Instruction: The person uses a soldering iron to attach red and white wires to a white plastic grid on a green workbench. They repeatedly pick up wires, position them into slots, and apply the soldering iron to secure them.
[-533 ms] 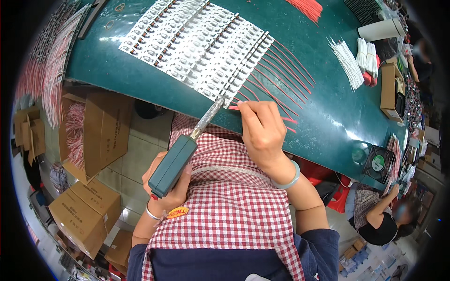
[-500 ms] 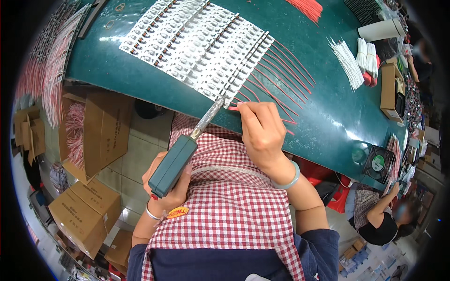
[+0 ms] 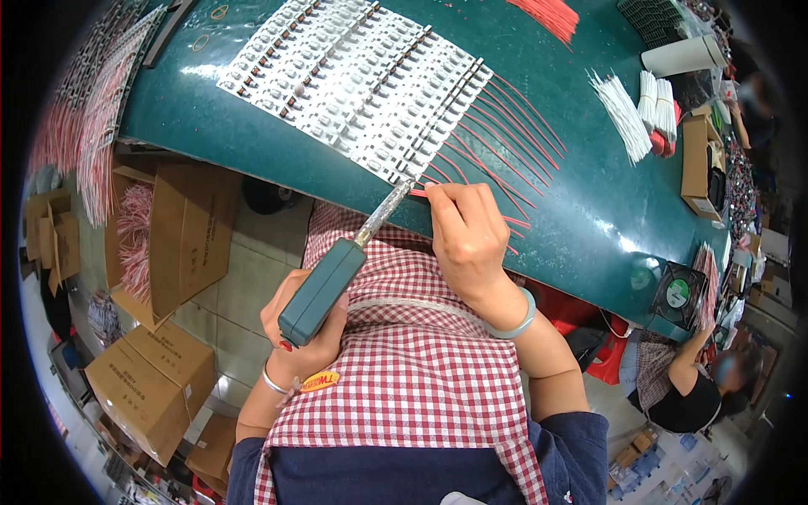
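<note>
My left hand [image 3: 328,333] is wrapped around the dark green handle of a soldering iron [image 3: 322,290]. Its silvery shaft slants up to the near corner of a white circuit board panel [image 3: 337,126], where the tip meets the edge beside a red wire [image 3: 417,194]. Between thumb and forefinger, my right hand [image 3: 471,244] pinches that wire close to the tip. Several other red wires [image 3: 515,139] fan out from the panel's right edge across the green table. Rows of small parts cover the panel. The exact contact at the tip is too small to make out.
Red wires [image 3: 549,18] lie at the table's [image 3: 581,219] far side, with white wire bundles [image 3: 621,118] to the right. A cardboard box of wires [image 3: 189,236] stands left, below the table edge. A small fan [image 3: 677,292] and a co-worker [image 3: 673,379] are at right.
The soldering iron and my left hand have shifted slightly right and up, the tip moving along the panel's corner toward the wire. My right hand keeps its pinch, almost unmoved.
</note>
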The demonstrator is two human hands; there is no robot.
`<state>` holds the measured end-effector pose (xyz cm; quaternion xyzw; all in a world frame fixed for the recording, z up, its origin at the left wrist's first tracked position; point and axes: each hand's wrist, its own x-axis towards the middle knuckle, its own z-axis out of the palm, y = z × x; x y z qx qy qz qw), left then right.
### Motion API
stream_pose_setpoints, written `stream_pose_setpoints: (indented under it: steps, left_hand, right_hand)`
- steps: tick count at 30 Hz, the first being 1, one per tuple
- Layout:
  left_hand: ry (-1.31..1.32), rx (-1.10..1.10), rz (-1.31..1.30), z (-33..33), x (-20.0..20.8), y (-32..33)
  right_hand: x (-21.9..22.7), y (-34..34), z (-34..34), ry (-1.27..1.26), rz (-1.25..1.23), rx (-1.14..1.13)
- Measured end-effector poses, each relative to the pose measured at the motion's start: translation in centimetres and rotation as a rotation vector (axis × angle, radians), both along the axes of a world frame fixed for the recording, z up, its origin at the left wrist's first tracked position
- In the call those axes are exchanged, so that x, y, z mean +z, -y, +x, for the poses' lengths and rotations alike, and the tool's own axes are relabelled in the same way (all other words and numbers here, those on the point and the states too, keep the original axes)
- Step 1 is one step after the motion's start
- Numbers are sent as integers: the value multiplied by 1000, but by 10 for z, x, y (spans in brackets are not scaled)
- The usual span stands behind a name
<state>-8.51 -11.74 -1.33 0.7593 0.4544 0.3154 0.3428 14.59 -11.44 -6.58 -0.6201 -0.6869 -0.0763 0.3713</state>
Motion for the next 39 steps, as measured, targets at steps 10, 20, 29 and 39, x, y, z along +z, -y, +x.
stream_pose_setpoints:
  steps: [10,20,29,39]
  left_hand:
    - [31,-1,33,2,-1,-1]
    - [7,27,50,-13,-11,10]
    - [4,8,46,-6,-3,8]
    - [-8,-36,84,0,2,2]
  right_hand:
    - [0,1,-1,10,-14,-9]
    - [0,1,0,-9,-4,-2]
    - [-3,4,-3,-33,15,-1]
    - [3,3,-3,-30,-14,-14]
